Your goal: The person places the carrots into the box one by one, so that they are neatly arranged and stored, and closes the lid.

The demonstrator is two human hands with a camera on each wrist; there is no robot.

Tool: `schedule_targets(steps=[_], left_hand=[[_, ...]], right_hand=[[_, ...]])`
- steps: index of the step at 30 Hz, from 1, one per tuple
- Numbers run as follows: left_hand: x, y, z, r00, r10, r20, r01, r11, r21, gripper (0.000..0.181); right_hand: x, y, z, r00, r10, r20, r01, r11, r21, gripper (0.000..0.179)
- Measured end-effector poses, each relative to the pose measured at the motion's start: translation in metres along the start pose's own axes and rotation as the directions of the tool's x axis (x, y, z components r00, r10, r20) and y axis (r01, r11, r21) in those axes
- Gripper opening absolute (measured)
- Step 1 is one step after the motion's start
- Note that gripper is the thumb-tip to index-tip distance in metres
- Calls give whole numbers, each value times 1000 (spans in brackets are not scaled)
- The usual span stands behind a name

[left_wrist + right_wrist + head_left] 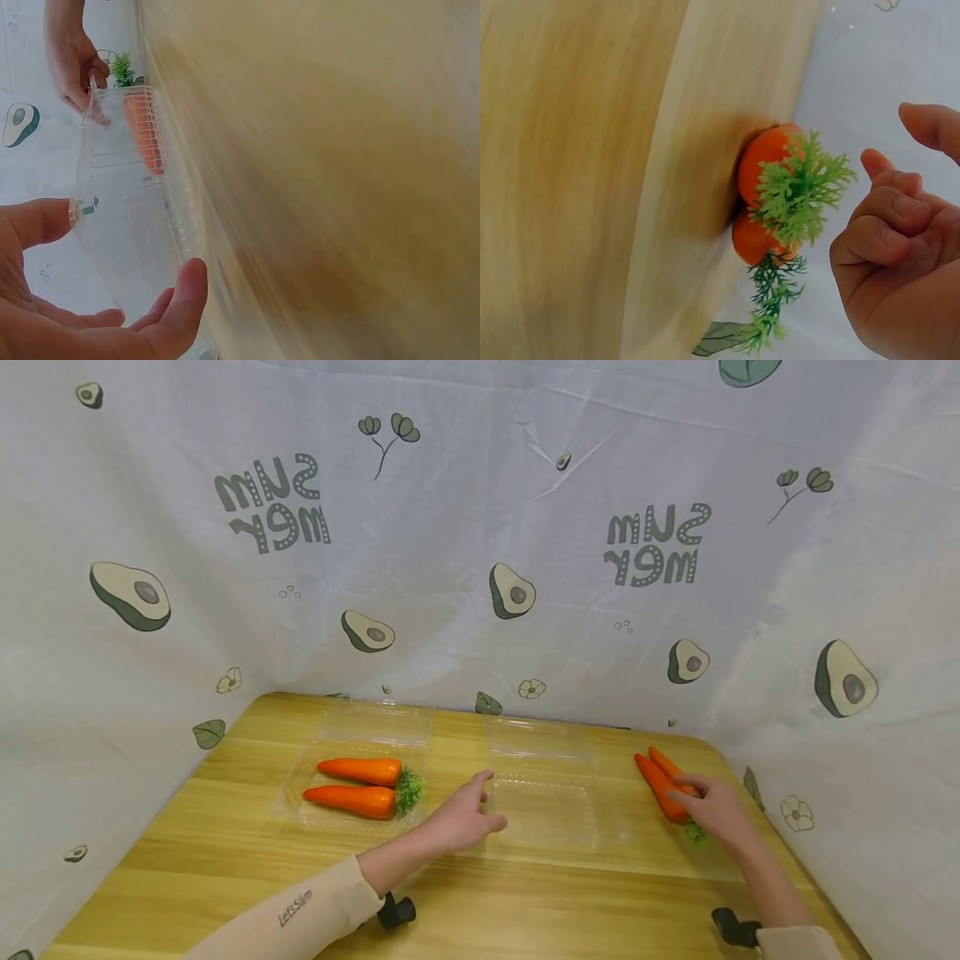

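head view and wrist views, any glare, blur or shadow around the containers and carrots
Head view: pale glints streak the empty container, its edges faint; left wrist view: the table looks soft and smeared; right wrist view: a dark shadow lies beside the carrots.

A yellowish wooden table (540,906) lies beneath the left hand (461,818) and right hand (717,814); beyond them hangs a pale cloth (450,527) printed with avocados (514,592) and mirrored lettering (651,560). A flower print (797,813) sits rightward of the right hand.
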State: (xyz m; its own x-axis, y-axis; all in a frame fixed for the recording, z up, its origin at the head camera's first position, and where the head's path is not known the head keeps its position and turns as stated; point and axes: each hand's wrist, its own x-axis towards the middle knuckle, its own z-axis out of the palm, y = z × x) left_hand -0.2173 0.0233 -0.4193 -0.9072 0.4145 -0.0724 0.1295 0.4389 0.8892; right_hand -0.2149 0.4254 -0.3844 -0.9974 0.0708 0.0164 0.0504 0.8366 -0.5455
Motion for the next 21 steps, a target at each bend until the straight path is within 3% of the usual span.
schedule_targets(steps=[9,21], left_hand=[[-1,-2,-3,1000,31,-6,-31,999,42,80],[0,-5,-3,999,30,-17,-29,998,64,81]], right_hand=[[-6,8,3,999,39,-4,-39,999,4,58],[1,13,1,1000,22,-19,-23,997,-72,59]])
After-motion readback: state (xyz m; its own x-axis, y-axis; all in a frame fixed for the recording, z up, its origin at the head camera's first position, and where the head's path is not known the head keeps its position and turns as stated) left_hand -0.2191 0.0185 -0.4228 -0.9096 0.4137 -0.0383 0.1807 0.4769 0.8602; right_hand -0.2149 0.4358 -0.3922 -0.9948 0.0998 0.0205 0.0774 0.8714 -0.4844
